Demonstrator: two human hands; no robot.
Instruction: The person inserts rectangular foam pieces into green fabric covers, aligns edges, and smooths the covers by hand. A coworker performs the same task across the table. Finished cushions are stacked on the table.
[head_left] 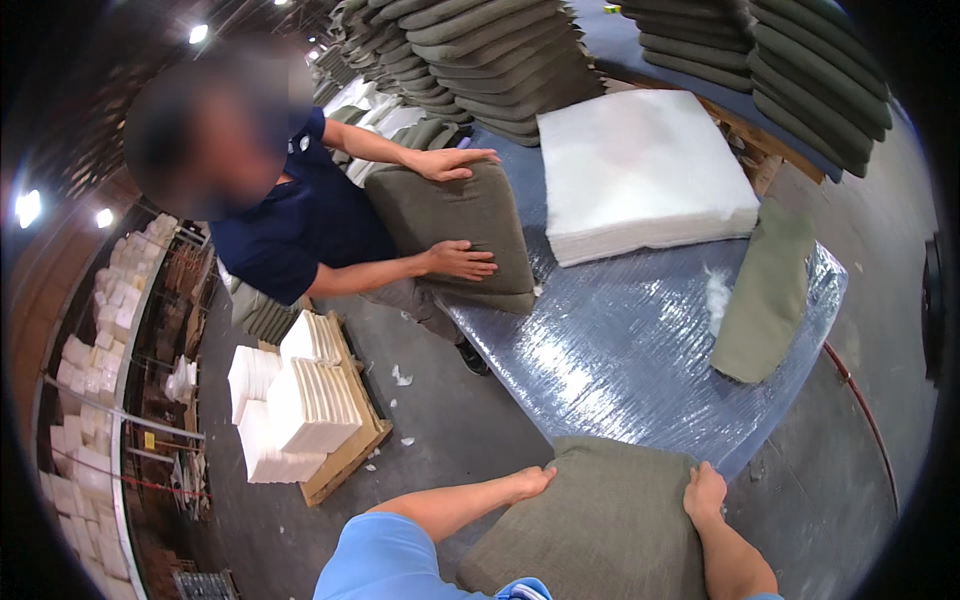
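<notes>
A grey-green fabric cushion [605, 525] lies close against my body, its far edge resting at the near corner of the plastic-wrapped table [600, 370]. My left hand [533, 483] is closed on the cushion's far left corner. On the far right corner, my right hand [706, 490] grips the same cushion, fingers partly hidden behind its edge. An unfilled grey-green fabric cover [768, 300] lies flat on the table's right side. Beyond it rises a stack of white batting sheets [645, 165].
Across the table's left side, a co-worker [310, 215] presses both hands on another cushion [455, 225]. Tall stacks of cushions [490, 60] stand behind. White foam blocks [300, 400] sit on a wooden pallet [350, 455] at left. A red hose [865, 415] runs along the floor at right.
</notes>
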